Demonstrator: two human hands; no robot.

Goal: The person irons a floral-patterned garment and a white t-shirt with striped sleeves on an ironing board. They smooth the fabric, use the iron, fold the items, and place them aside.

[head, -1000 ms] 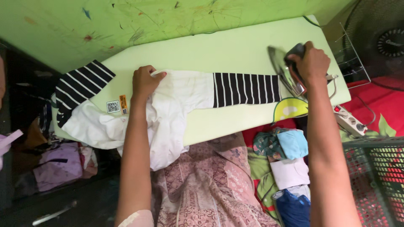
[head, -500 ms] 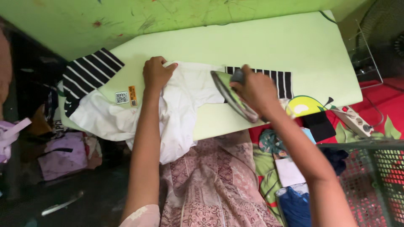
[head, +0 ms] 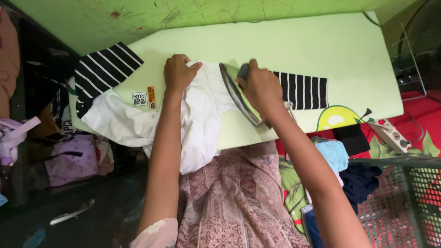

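Note:
A white shirt (head: 202, 110) with black-and-white striped sleeve ends (head: 301, 89) lies across a pale green ironing board (head: 298, 41). My left hand (head: 179, 72) presses down on the bunched white cloth near the shirt's upper edge. My right hand (head: 258, 87) grips the handle of a clothes iron (head: 236, 94), which rests on the white part of the sleeve just left of the stripes. The other striped sleeve (head: 103, 69) hangs off the board's left end.
A power strip (head: 390, 133) lies on red cloth at the right, next to a wire rack (head: 413, 59). Folded clothes (head: 337, 154) sit below the board, beside a mesh basket (head: 404, 197). Bags and clothing (head: 69, 158) pile up at the lower left.
My right hand has carried the iron from the board's right end leftward, over the striped sleeve and onto the white cloth. My left hand has stayed holding the shirt.

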